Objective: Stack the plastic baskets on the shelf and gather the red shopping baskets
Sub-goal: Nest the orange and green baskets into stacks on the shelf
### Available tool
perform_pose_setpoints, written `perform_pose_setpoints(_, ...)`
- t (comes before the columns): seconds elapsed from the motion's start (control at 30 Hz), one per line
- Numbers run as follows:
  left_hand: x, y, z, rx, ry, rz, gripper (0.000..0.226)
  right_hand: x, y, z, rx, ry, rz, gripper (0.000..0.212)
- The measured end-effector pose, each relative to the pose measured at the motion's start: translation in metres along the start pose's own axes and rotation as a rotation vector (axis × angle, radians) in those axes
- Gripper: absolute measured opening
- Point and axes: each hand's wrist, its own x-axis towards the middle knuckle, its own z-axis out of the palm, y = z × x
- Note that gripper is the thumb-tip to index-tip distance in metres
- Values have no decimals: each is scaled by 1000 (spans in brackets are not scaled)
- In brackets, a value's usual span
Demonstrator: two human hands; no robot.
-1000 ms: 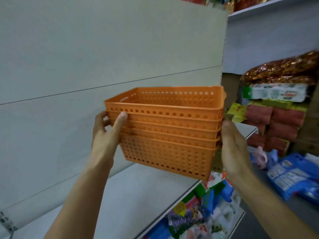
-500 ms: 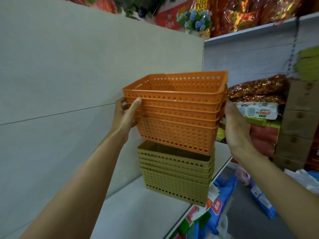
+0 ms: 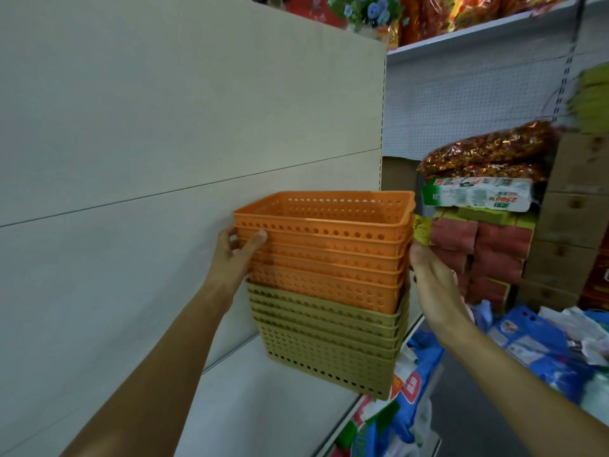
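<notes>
A nested stack of orange plastic baskets (image 3: 329, 258) sits in the top of a nested stack of olive-green baskets (image 3: 326, 344) on the white shelf (image 3: 263, 400). My left hand (image 3: 235, 255) grips the orange stack's left end, thumb on the front and fingers curled round the back. My right hand (image 3: 431, 288) lies flat against the stack's right end; its fingertips are hidden behind the baskets. No red shopping baskets are in view.
A pale back panel (image 3: 164, 143) rises behind the shelf. To the right stand piled packaged goods (image 3: 478, 232) and cardboard boxes (image 3: 573, 219). Blue bags (image 3: 534, 344) lie on the floor and below the shelf edge. Decorations fill the upper shelf (image 3: 461, 31).
Both hands carried the orange stack rightwards over the olive stack, then lowered it into that stack's top. The hands keep the same hold on its ends.
</notes>
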Motion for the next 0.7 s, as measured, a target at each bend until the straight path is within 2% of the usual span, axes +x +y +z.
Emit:
perform_pose_setpoints(0.17, -27, -19, 13, 53, -67, 23, 66, -5, 17, -7, -128, -53, 91, 36)
perform_pose_setpoints(0.23, -42, -29, 26, 131, -42, 9, 88, -4, 18, -14, -224, 34, 109, 55)
perform_pose_setpoints(0.3, -66, -31, 47, 173, -89, -21, 107, 2, 13, -21, -304, 84, 71, 67)
perform_pose_setpoints(0.37, -94, -28, 72, 187, -165, -43, 113, 11, 9, -27, -353, -37, -30, 64)
perform_pose_setpoints(0.43, -110, -27, 93, 198, -175, -33, 117, 21, 6, -36, -406, -177, -66, 59)
perform_pose_setpoints(0.53, -108, -28, 110, 248, -80, 41, 126, 34, 4, -53, -556, -254, -166, 59)
perform_pose_setpoints(0.63, -113, -24, 125, 454, 81, 326, 130, 48, 4, -65, -697, -332, -271, 69)
perform_pose_setpoints(0.7, -114, -20, 136, 560, 89, 434, 127, 57, 9, -69, -751, -404, -328, 81)
